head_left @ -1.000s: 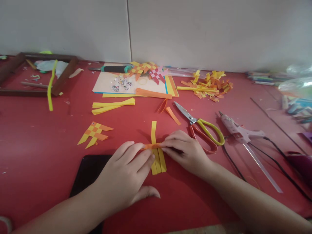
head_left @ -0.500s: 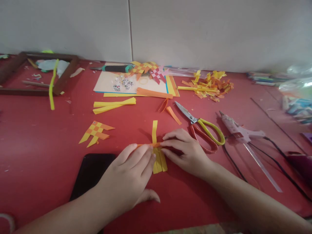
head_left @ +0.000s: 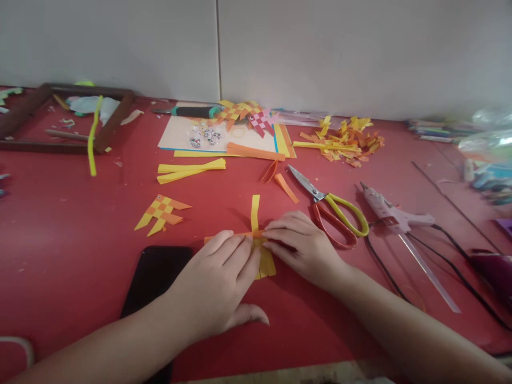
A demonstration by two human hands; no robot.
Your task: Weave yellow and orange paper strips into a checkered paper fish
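Note:
Yellow paper strips [head_left: 266, 264] lie side by side on the red table, and one yellow strip [head_left: 255, 210] points away from me. An orange paper strip [head_left: 208, 239] crosses them. My left hand [head_left: 228, 269] lies over the orange strip and part of the yellow ones, fingers stretched flat and thumb apart. At the crossing, my right hand [head_left: 302, 242] pinches the orange strip near its right end. Left of the hands is a finished woven paper fish [head_left: 163, 212] in orange and yellow. Part of the weave is hidden under my left fingers.
Scissors [head_left: 322, 200] and a hot glue gun [head_left: 394, 213] with cords lie right. A black phone [head_left: 158, 274] sits under my left forearm. Farther back are yellow strips [head_left: 192, 169], paper scraps [head_left: 352, 141], a cutter [head_left: 194, 111] and a brown frame [head_left: 38, 109].
My left hand has shifted slightly right, now covering more of the yellow strips. More of the orange strip's left end shows. The camera view has moved a little.

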